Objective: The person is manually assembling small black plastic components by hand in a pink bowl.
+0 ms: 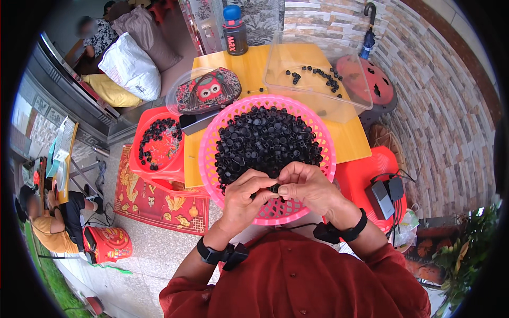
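Observation:
Both my hands meet over the near side of a pink plastic basket. A heap of small black plastic caps fills it. My left hand is closed, its thumb and forefinger pinching one small black plastic cap. From the other side, my right hand grips the same cap between thumb and fingertips. My fingers hide most of it, so its exact shape cannot be made out.
The basket rests on a yellow table. Behind it are a clear plastic bin with loose caps, an owl pouch and a bottle. A red tray stands left, a red stool right. A person sits far left.

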Available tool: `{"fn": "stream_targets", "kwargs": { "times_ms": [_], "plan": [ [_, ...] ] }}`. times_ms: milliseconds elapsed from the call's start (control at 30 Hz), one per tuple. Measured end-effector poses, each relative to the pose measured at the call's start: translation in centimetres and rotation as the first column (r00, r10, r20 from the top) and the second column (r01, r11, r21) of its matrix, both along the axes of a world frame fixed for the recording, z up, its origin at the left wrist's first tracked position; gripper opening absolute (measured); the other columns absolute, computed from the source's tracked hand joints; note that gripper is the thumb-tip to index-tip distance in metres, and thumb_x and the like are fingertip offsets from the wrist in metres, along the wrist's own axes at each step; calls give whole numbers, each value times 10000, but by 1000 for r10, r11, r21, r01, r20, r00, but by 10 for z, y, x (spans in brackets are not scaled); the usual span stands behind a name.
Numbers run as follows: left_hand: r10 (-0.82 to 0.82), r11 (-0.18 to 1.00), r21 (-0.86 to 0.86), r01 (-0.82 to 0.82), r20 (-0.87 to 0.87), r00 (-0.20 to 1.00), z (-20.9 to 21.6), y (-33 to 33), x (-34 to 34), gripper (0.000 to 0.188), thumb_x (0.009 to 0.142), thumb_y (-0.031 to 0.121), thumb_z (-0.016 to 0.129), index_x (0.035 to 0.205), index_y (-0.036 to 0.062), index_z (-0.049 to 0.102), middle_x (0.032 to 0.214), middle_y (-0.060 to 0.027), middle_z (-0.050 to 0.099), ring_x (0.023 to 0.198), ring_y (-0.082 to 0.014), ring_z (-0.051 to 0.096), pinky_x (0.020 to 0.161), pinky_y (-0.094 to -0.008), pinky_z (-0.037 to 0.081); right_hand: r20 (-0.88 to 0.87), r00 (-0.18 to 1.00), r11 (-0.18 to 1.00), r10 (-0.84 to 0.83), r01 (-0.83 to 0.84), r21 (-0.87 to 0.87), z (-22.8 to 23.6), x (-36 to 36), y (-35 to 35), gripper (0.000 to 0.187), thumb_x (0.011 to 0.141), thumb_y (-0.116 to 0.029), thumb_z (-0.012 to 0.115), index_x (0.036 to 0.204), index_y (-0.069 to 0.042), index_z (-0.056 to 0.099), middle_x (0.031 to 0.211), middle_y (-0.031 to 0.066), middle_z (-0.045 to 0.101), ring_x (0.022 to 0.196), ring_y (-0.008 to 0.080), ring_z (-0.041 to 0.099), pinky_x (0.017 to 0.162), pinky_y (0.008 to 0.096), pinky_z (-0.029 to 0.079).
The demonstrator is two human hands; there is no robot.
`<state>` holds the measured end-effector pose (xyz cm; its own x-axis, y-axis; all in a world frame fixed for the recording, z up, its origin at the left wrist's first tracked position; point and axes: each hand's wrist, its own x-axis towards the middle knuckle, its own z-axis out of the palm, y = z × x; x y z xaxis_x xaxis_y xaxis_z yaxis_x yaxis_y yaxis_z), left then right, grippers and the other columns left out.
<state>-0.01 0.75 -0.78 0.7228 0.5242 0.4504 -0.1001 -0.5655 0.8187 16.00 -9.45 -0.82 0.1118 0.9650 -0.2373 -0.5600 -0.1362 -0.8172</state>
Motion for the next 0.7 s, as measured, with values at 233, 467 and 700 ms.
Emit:
{"fn": "stream_targets", "kwargs": {
  "times_ms": [233, 467, 700],
  "plan": [
    [35, 999, -27, -35, -11, 999, 2, -6, 1, 272, 671, -53, 722, 922, 22, 647, 834, -85, 600, 714, -191, 605, 583, -275, 491, -117, 992, 999, 38, -42, -33, -5, 3, 0, 216, 783, -19, 715, 952, -34, 581, 849, 33, 627, 743, 97, 604, 643, 214, 491],
    [3, 999, 46, -3, 15, 1000, 2, -6, 2, 257, 664, -46, 729, 902, 14, 654, 826, -87, 609, 707, -190, 609, 583, -277, 493, -99, 986, 990, 132, -136, -32, -1, 11, 1, 248, 768, 7, 717, 966, -25, 570, 852, 49, 617, 751, 120, 614, 678, 233, 522],
    [-77, 996, 41, 77, 2, 997, 0, -2, 2, 251, 672, -30, 733, 912, 17, 675, 840, -80, 625, 727, -180, 611, 616, -273, 497, -18, 977, 977, 211, -211, -38, -2, 16, 2, 271, 753, 23, 721, 968, -20, 562, 891, 67, 628, 797, 129, 626, 699, 240, 526]
  ]
}}
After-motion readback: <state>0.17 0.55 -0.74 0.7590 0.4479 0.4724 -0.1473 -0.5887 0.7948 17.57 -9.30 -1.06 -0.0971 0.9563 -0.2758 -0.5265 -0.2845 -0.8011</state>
